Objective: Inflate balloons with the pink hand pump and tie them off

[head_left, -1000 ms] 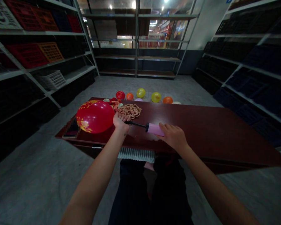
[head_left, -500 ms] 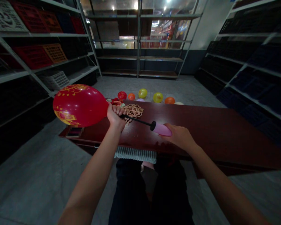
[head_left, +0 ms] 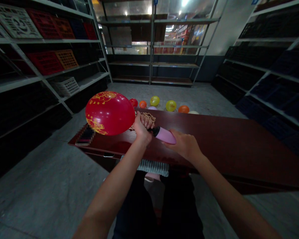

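A red balloon (head_left: 111, 113) with yellow print, inflated, floats over the table's left part, its neck at my left hand (head_left: 143, 127). That hand is closed around the neck and the front end of a balloon pump. My right hand (head_left: 185, 143) grips the pump's pink barrel (head_left: 165, 135). Between my hands only a short black stretch of the pump shows, so the barrel is close to my left fingers. The balloon's neck and the pump's nozzle are hidden in my left fist. Behind that hand lies a heap of tan long balloons (head_left: 149, 116), partly covered.
The dark red table (head_left: 226, 142) spans the front. A pixelated phone-like object (head_left: 86, 136) lies at its left corner. Several balloons, one yellow (head_left: 170, 105), rest on the floor beyond. Shelves with crates (head_left: 45, 61) stand left; dark-filled racks stand right.
My hands have come together, and the pump's black rod has slid mostly into the pink barrel. The balloon and my left hand have shifted right in view.
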The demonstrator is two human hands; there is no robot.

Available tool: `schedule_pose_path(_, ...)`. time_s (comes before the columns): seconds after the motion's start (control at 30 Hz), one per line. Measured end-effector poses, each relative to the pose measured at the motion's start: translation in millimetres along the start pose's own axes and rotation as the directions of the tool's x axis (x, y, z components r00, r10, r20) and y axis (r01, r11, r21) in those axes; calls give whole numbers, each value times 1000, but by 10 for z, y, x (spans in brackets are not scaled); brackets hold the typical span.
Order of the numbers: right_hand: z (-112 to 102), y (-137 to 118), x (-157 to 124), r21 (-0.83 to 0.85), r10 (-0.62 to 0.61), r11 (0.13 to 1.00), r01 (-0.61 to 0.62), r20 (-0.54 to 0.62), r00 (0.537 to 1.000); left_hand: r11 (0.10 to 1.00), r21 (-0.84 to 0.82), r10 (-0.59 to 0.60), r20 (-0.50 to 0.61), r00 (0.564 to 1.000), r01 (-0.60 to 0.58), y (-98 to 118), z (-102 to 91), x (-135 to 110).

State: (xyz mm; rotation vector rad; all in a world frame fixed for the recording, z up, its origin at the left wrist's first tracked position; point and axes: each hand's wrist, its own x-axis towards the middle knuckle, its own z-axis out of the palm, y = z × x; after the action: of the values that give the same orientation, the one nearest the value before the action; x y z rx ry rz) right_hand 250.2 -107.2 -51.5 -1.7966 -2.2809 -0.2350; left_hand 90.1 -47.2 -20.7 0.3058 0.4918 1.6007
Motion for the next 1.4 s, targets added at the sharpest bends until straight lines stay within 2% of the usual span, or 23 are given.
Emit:
schedule_pose_path(0.1,136,68,-94,-47,-37,998,33,-78,996,999,-26,-40,-10,999,40,-7,-109,63)
schedule_pose_path(0.2,268,180,-182,-135,-65,990,51,-102,993,997,-40,-64,-56,996,62,27,-234,138)
schedule_pose_path(0.4,448,495,-378,-215,-132,972,96,-162,978,995,-57,-88,-156,984,80,306,-447,270)
schedule_pose_path(0.53,474,627,-440,-222,-145,969,105,-170,975,992,-81,-109,-171,979,97,404,-497,326)
schedule_pose_path(0.67,378,630,-386,-126,-61,991,47,-107,992,996,-72,-63,-167,984,52,353,-424,346)
schedule_pose_path(0.8,207,592,-275,-2,-1,1000,1,9,1000,992,-58,98,-220,970,-114,295,-269,366)
schedule_pose_path(0.87,119,557,-217,25,5,1000,-6,38,999,987,-50,136,-225,965,-151,273,-170,356)
schedule_pose_path(0.97,0,448,-133,42,7,999,-8,35,999,987,-48,143,-179,973,-154,211,-9,258)
schedule_pose_path(1.13,-146,172,-42,98,3,995,-1,-19,1000,990,-57,124,-87,989,-129,10,190,-65)
schedule_pose_path(1.27,-139,82,-45,94,-12,995,16,-50,999,992,-56,114,-29,993,-115,-78,177,-150)
schedule_pose_path(1.4,39,117,-80,36,-27,999,32,-131,991,999,-38,13,9,1000,-12,-73,45,-47)
